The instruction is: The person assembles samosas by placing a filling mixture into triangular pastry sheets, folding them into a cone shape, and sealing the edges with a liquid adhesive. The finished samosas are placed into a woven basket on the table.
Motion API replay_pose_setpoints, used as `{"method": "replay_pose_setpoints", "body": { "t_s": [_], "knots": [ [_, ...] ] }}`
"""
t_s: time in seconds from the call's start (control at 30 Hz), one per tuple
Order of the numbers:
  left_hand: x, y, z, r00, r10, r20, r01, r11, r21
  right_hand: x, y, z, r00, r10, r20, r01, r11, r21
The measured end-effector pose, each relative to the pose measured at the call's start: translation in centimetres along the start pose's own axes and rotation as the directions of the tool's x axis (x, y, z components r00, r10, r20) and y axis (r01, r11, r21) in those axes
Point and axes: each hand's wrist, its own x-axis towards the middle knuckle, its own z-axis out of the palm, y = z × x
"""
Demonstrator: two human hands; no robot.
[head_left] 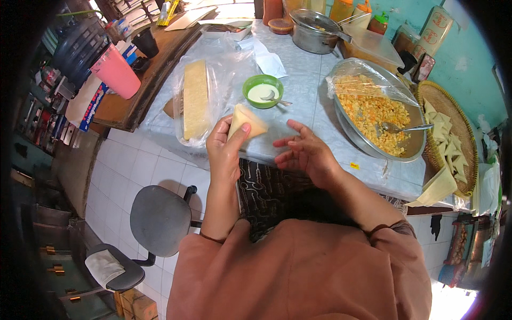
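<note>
My left hand (224,146) pinches a folded triangular pastry (248,122), thumb pressed on its front. To its right, my right hand (312,157) hovers over the table's near edge, palm turned inward, fingers apart and holding nothing. Just beyond the pastry stands a green bowl (250,81) of white paste (259,93), with a spoon (272,96) in it. Left of my hands, a long stack of pale pastry wrappers (196,98) lies in a clear plastic bag (217,80). A metal basin (353,128) of crumbly yellow-orange filling (373,114), partly under plastic film, sits right, a spoon (409,128) resting in it.
A woven tray (433,88) of folded triangles (445,138) stands at the far right, a loose wrapper sheet (437,186) beside it. A lidded pot (314,40), plastic container (373,48) and sauce bottles (341,9) line the back. A grey chair (160,220) stands left.
</note>
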Motion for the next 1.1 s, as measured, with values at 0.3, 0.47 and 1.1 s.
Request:
{"method": "replay_pose_setpoints", "body": {
  "t_s": [0.3, 0.47, 1.1],
  "knots": [
    [2.5, 0.0, 0.4, 0.998, -0.054, 0.039, 0.061, 0.976, -0.211, 6.3, -2.9, 0.2, 0.949, -0.315, 0.003, 0.301, 0.905, -0.300],
    [3.5, 0.1, 0.2, 0.997, -0.077, 0.024, 0.080, 0.934, -0.348, 8.2, -3.0, -1.0, 0.824, -0.566, 0.025, 0.513, 0.728, -0.455],
    [7.4, -1.2, 0.6, 0.981, -0.193, -0.008, 0.165, 0.859, -0.485, 6.7, -3.8, -2.0, 0.824, -0.548, -0.144, 0.560, 0.827, 0.060]
  ]
}}
